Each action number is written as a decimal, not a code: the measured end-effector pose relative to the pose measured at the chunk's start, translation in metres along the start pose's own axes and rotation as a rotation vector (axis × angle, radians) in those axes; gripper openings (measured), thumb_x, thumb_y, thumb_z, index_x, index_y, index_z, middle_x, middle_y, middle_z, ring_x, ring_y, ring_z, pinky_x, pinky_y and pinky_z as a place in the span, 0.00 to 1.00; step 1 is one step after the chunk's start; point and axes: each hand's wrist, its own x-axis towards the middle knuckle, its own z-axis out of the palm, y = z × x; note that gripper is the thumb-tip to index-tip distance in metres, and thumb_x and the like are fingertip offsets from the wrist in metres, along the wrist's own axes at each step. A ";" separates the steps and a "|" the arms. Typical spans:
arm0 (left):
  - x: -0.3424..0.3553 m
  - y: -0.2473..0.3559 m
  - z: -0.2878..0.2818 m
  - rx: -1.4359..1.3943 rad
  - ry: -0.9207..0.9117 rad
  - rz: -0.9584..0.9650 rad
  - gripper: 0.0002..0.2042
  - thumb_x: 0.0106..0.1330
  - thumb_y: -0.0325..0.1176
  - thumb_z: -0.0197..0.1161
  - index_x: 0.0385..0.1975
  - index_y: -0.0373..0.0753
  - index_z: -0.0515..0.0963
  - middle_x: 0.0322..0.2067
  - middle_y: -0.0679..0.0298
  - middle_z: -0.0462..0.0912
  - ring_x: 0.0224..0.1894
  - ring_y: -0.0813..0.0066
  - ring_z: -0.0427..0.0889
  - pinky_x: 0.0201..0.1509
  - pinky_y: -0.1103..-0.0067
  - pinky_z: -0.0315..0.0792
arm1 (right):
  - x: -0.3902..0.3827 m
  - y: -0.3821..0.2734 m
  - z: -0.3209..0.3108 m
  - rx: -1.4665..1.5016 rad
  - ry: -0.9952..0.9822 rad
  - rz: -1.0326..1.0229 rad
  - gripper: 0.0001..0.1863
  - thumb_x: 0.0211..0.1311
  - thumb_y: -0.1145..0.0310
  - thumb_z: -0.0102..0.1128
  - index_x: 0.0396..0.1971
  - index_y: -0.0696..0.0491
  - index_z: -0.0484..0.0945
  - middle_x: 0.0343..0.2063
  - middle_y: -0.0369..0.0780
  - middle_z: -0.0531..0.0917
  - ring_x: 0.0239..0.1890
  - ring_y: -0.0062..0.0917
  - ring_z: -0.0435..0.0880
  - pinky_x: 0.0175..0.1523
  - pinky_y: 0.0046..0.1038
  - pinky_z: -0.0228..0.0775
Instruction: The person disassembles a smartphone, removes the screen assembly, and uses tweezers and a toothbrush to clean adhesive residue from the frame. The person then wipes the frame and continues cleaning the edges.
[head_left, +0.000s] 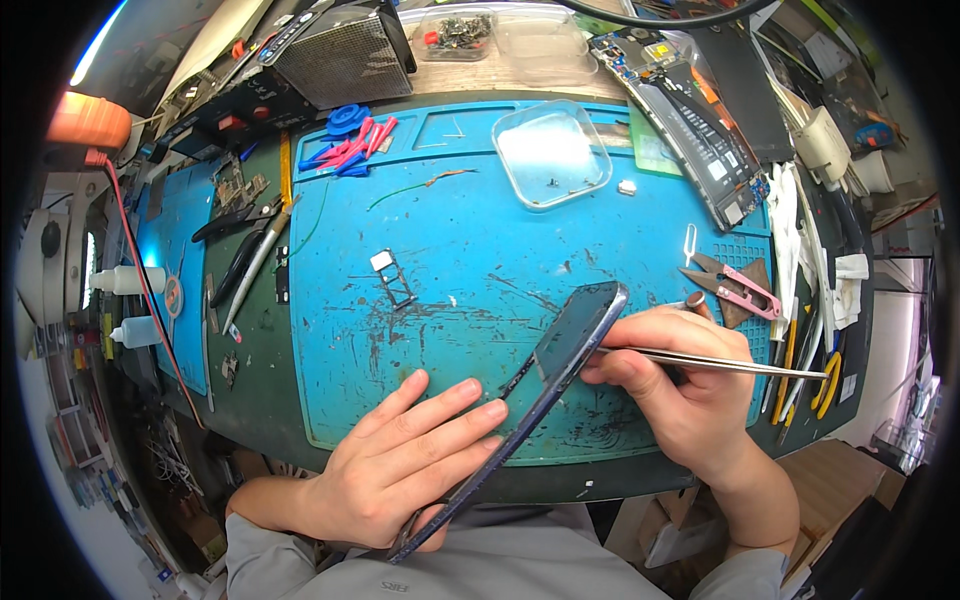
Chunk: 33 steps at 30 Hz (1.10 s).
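Note:
A dark smartphone (572, 340) is held tilted on edge over the blue mat, running from my lap up to the right. My left hand (395, 470) grips its lower part, fingers stretched along one face and the thumb on the other side. Between the thumb and fingers of my right hand (690, 395) is a pair of metal tweezers (745, 367). Their tip end lies close to the phone's upper edge; whether it touches is hidden by my fingers. A small SIM tray (398, 290) with a white piece at one end lies on the mat beyond my left hand.
The blue work mat (460, 240) carries a clear plastic box (552, 155), pink and blue pointed pieces (350, 150) and pink-handled snips (740, 285). An opened device with a battery (690, 130) lies at the far right. Knives and pliers (240, 250) lie left, bottles (130, 280) beyond.

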 end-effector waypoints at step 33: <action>0.008 0.004 -0.011 0.048 -0.081 0.032 0.21 0.66 0.30 0.55 0.54 0.29 0.85 0.62 0.46 0.84 0.71 0.47 0.79 0.81 0.49 0.58 | -0.003 0.000 0.000 -0.040 0.005 -0.008 0.07 0.65 0.70 0.76 0.39 0.55 0.90 0.32 0.39 0.92 0.29 0.26 0.89 0.36 0.25 0.76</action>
